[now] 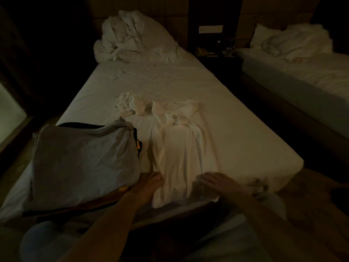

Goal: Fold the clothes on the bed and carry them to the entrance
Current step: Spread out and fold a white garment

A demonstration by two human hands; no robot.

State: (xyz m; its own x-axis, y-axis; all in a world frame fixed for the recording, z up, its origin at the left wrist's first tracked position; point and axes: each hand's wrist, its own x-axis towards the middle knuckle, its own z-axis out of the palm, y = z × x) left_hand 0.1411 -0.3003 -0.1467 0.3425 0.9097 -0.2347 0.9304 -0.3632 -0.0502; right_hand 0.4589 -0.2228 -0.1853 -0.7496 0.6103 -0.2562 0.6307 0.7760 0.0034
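A: White shirt point(181, 157) is laid lengthwise at the foot of the bed point(245, 129), sides folded in, hem nearest the edge.

B: Hem is pinched by the right hand point(217, 183), fingers curled on cloth. The left hand point(149, 183) is laid flat on the other corner, fingers straight, nothing grasped.

A: Likely so the hem can be lifted toward the collar.

B: Folded pile point(81, 163), grey on top, is kept just left of it. Crumpled white garment point(130, 104) is left beyond, unfolded. Duvet point(132, 36) is heaped at the head.
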